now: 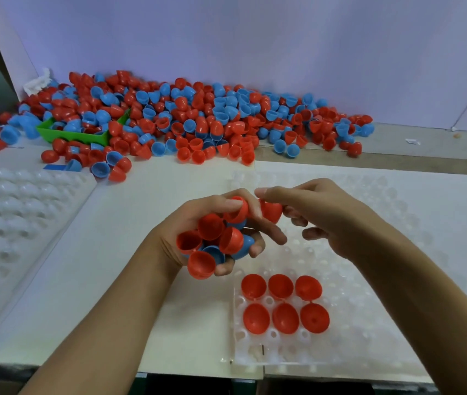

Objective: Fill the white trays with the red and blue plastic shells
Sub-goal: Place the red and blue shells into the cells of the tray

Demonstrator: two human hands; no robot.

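Your left hand [212, 238] cups a clutch of red and blue shells [215, 240], fingers curled round them. Your right hand [320, 220] pinches one red shell [270, 210] at thumb and fingertips, touching your left fingertips. Below both hands, six red shells [283, 303] sit in the white tray [369, 323].

Head view, single wide-angle camera: sitting at the person's head, looking forward and down, framing both hands close beneath it, the table [129, 195] spreading beyond, the back wall [255, 38] closing the far edge.
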